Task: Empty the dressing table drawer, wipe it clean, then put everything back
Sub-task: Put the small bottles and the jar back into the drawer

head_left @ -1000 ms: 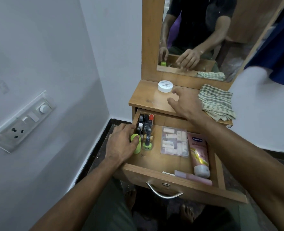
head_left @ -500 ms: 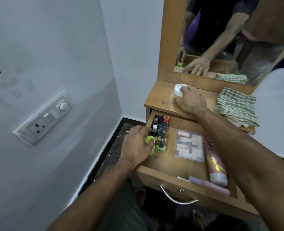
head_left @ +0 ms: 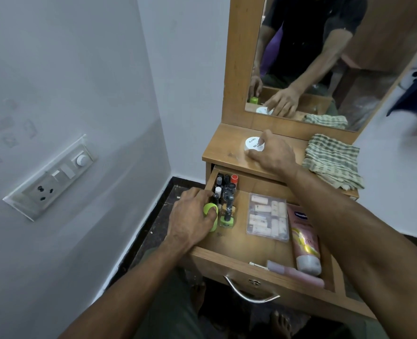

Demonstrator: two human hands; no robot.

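Observation:
The wooden drawer (head_left: 229, 259) is pulled open. My left hand (head_left: 191, 220) grips a lime-green bottle (head_left: 210, 209) at the drawer's left side, beside several small dark cosmetic bottles (head_left: 225, 192). My right hand (head_left: 273, 154) is on the table top (head_left: 224, 150), fingers curled round a white round jar (head_left: 251, 143). In the drawer lie a clear compartment box (head_left: 267, 217), a pink lotion tube (head_left: 305, 243) and a pink slim item (head_left: 294, 274) along the front.
A green checked cloth (head_left: 332, 160) lies folded on the table top at the right. The mirror (head_left: 324, 57) rises behind it. A wall with a switch panel (head_left: 53, 177) stands close on the left. The drawer handle (head_left: 250, 293) juts toward me.
My right hand has reached further back across the table top and closed round the white jar. My left hand stays on the green bottle.

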